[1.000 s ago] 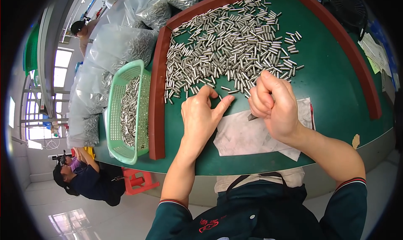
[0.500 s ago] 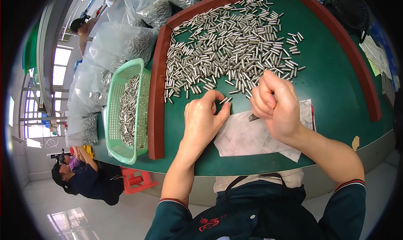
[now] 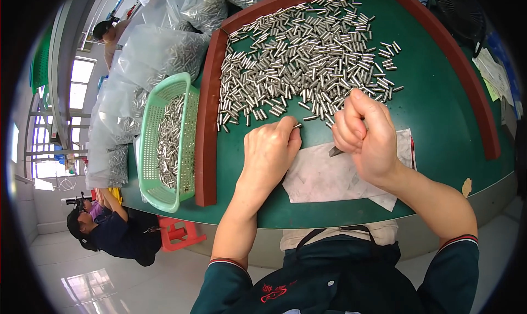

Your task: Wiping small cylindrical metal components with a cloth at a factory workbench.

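My left hand (image 3: 267,156) is closed in a pinch near the front of the loose metal pins (image 3: 307,61). The end of a short silvery pin (image 3: 297,125) shows between its thumb and forefinger; the rest of the fingers curl under, out of sight. To its right, my right hand (image 3: 366,141) makes a fist above a stained white cloth (image 3: 324,176). From the bottom of that fist sticks out the dark grey, flat tip of a tool (image 3: 335,151), whose kind I cannot make out. Most of the tool is hidden in the palm.
A red-brown raised border (image 3: 207,143) rims the green tabletop (image 3: 433,89). Left of it stands a green plastic basket (image 3: 144,160) holding more pins. Clear bags (image 3: 164,47) of pins line the far left. A black fan (image 3: 458,9) stands far right. Another person (image 3: 115,226) sits lower left.
My left hand has turned over and its thumb and forefinger have drawn together; two pins showed there before, one end shows now. My right hand has hardly moved.
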A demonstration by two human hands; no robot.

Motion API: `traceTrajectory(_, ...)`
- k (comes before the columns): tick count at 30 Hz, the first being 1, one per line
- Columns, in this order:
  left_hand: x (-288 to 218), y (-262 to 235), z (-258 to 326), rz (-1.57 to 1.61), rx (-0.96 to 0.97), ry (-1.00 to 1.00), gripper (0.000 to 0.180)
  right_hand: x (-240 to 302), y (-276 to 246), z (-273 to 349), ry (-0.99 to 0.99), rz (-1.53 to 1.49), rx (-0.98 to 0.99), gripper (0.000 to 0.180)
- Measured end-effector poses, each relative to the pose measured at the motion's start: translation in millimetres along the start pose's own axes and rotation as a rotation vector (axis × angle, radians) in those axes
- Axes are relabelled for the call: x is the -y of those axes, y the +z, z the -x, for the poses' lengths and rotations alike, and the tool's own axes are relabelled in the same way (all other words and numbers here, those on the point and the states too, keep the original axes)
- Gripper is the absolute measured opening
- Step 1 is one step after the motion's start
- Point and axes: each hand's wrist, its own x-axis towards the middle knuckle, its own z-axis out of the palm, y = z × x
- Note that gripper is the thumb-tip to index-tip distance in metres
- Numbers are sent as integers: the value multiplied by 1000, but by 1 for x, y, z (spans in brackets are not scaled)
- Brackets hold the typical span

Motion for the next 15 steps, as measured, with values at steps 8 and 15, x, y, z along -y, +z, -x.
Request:
traceTrajectory(8, 3, -5, -3, 751, 47, -295, 10, 0, -1, 1, 2, -43, 9, 41)
traceTrajectory(15, 4, -6, -1, 1021, -12, -254, 9, -1, -1, 3, -5, -56, 23, 41)
